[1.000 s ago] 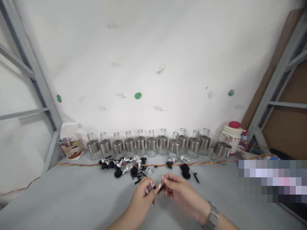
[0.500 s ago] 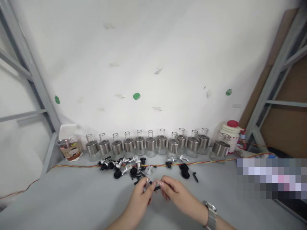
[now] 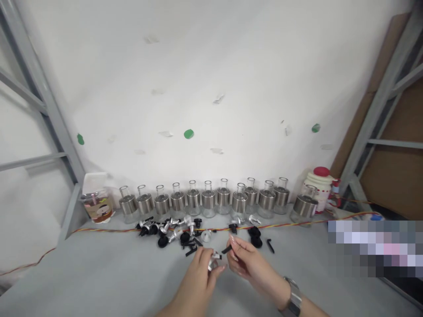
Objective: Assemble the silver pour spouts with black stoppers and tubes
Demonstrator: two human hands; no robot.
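Observation:
My left hand (image 3: 200, 274) is closed around a silver pourer spout (image 3: 214, 260) with a dark tip that points right. Fingers cover part of it. Just to the right, my right hand (image 3: 246, 260) pinches a small black plastic piece (image 3: 227, 249), its free end near the spout but apart from it. Beyond my hands lies a loose pile of silver spouts (image 3: 175, 234) and black parts. Black round caps (image 3: 256, 241) and a bent black piece (image 3: 270, 245) lie to the right.
Glass bottles with steel sleeves (image 3: 208, 199) stand in a row along the wall. A twisted red-yellow cable (image 3: 284, 225) crosses the table in front of them. A plastic tub (image 3: 99, 206) stands left, a cream jug with red lid (image 3: 319, 187) right. Metal posts flank both sides.
My hands have moved apart from where they met. The right hand has drawn up and right with the black piece; the left hand has turned, showing the spout's tip to the right.

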